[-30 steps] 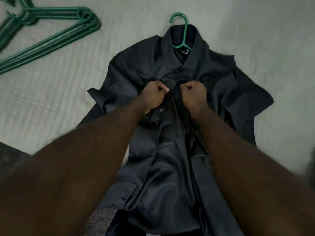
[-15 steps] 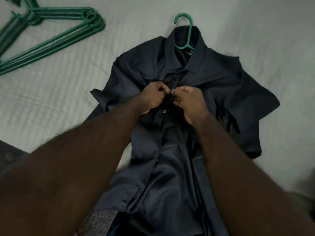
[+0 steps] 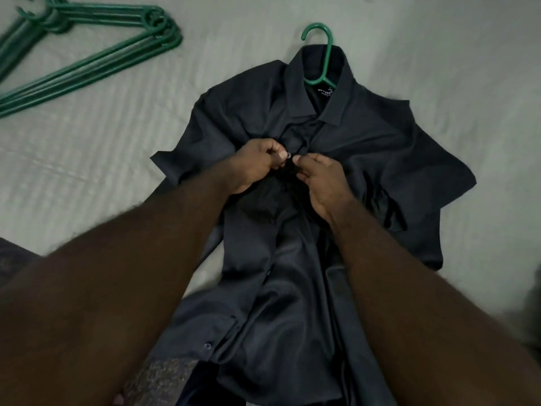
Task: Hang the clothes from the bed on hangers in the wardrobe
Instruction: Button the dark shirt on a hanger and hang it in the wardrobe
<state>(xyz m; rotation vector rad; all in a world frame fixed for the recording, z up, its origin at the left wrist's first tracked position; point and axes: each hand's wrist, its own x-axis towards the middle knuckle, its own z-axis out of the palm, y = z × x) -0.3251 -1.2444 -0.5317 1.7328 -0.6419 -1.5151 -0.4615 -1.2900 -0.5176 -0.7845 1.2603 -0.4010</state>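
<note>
Plenty of bare sheet (image 3: 439, 54) is left open right of the shirt (image 3: 395, 159) and between it and the stack of green hangers (image 3: 117, 61), by which the upper left corner is blocked. The shirt's middle is taken up by the left hand (image 3: 257, 168) and right hand (image 3: 322, 183), forearms included. The hook (image 3: 330, 45) past the collar is left uncovered.

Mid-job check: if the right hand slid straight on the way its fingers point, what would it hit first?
Probably the button pinched by the left hand, then that hand's fingertips. The right hand points at them across the dark shirt.
</note>
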